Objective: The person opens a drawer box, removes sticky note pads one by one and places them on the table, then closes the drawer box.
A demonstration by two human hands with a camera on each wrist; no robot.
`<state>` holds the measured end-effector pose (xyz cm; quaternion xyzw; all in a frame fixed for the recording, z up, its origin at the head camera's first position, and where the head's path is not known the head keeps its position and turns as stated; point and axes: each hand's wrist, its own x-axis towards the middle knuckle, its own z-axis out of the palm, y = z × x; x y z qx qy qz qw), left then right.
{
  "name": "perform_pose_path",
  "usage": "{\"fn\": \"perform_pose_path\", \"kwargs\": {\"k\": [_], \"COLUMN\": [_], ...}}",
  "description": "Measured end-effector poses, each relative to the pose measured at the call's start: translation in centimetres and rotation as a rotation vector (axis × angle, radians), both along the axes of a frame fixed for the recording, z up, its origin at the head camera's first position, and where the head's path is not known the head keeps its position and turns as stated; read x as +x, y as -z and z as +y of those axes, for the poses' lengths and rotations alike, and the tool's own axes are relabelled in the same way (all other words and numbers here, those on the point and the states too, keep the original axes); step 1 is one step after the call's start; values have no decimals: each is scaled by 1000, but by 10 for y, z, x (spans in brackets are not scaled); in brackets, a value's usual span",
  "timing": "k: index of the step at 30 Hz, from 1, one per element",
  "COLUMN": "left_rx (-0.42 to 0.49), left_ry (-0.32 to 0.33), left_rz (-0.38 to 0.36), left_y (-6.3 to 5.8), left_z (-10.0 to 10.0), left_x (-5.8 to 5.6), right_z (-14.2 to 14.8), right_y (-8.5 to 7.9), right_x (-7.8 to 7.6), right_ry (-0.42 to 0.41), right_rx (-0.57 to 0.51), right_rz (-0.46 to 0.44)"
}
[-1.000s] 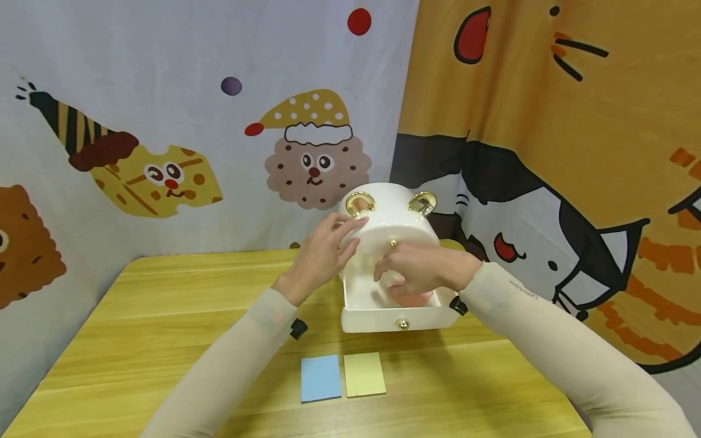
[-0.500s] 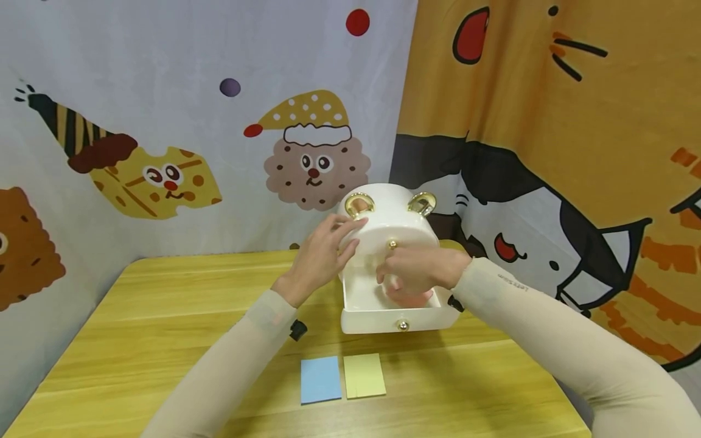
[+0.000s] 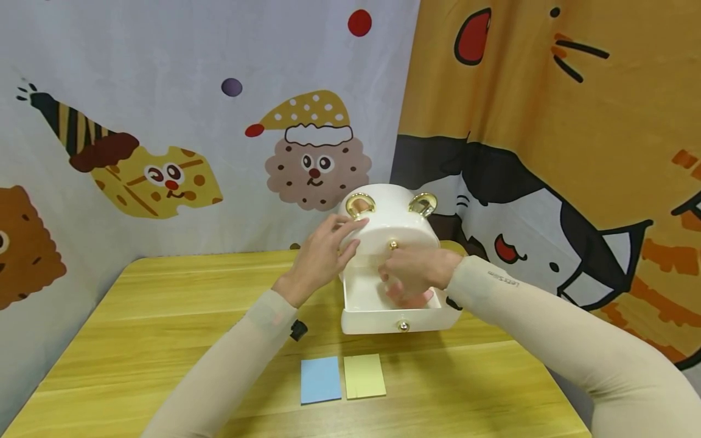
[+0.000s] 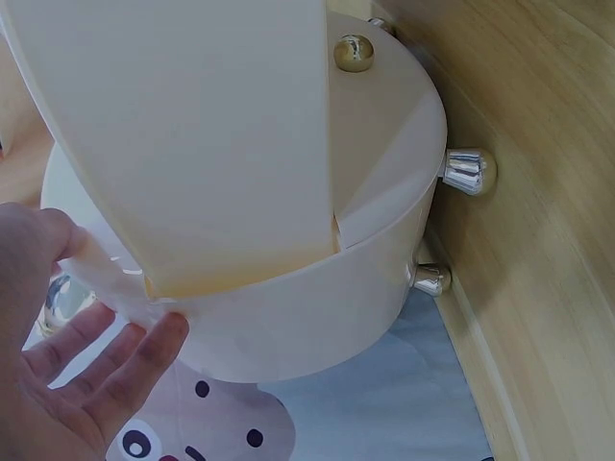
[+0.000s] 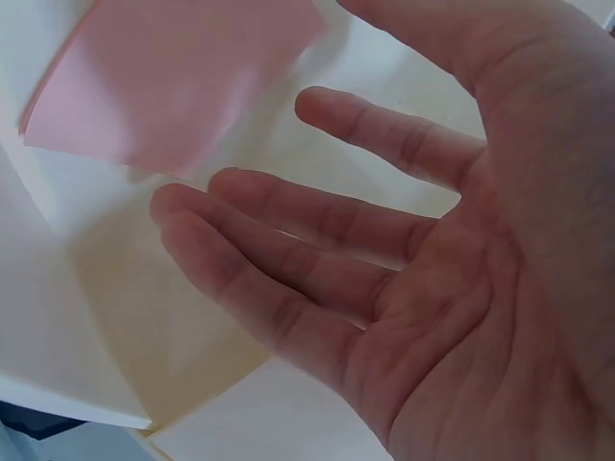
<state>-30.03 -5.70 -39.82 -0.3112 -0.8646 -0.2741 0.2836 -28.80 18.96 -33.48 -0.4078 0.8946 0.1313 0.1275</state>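
The pink paper is placed at the drawer's near right, within reach of the right hand, its loosely extended fingers clamped on nothing. The white cabinet is touched at left by the left hand, fingers spread, presumably for steadiness.

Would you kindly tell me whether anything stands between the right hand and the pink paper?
Nothing visible does: the right hand reaches into the open drawer, and the right wrist view shows nothing between it and the pink paper. Whether the thumb touches the paper, I cannot tell.
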Motion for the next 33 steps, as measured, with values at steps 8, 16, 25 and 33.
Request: {"fn": "perform_pose_path", "kwargs": {"k": [8,16,25,33], "left_rx": [8,7,13,22], "left_ry": [10,9,9,11], "left_rz": [-2,-5,12,34], "left_y": [-1,-1,-1,-1], "left_z": [0,0,0,1], "left_x": [1,1,2,3], "right_z": [-5,-8,-11,-18], "right_y": [5,5,5,7], "right_x": [-1,-1,1,3], "right_ry": [18,33,41,2], "right_rx": [54,92,92,110], "right_rz": [15,33,24,32]}}
